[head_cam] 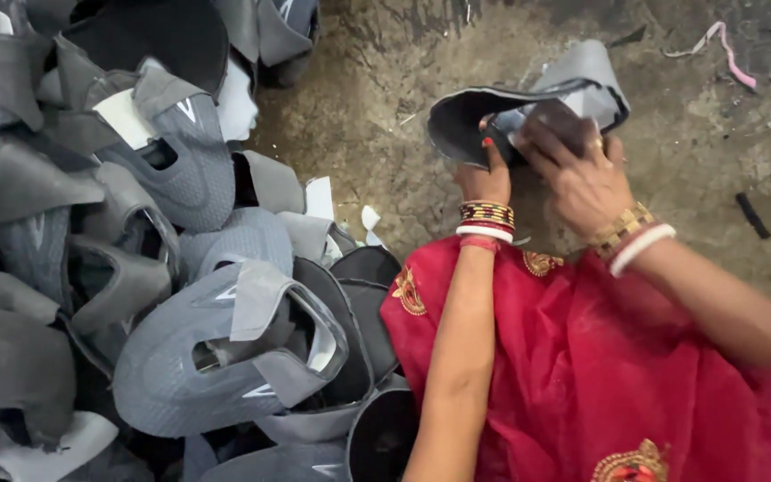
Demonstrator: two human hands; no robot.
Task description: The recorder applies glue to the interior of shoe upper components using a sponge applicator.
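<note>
A grey shoe upper (573, 85) with a black lining is held above the dirt floor, upper middle of the head view. My left hand (485, 175) grips its near edge, thumb on the black inside. My right hand (577, 174) lies over the piece's right side, fingers pressed onto the lining. Both wrists carry several red, gold and white bangles. A red cloth with gold embroidery (600, 366) covers my lap below the hands.
A large heap of grey shoe uppers (198, 357) fills the left half, reaching my lap. Bare brown dirt floor (385, 143) lies between the heap and my hands. A pink strip (729, 49), scraps and a small black piece (751, 214) lie at right.
</note>
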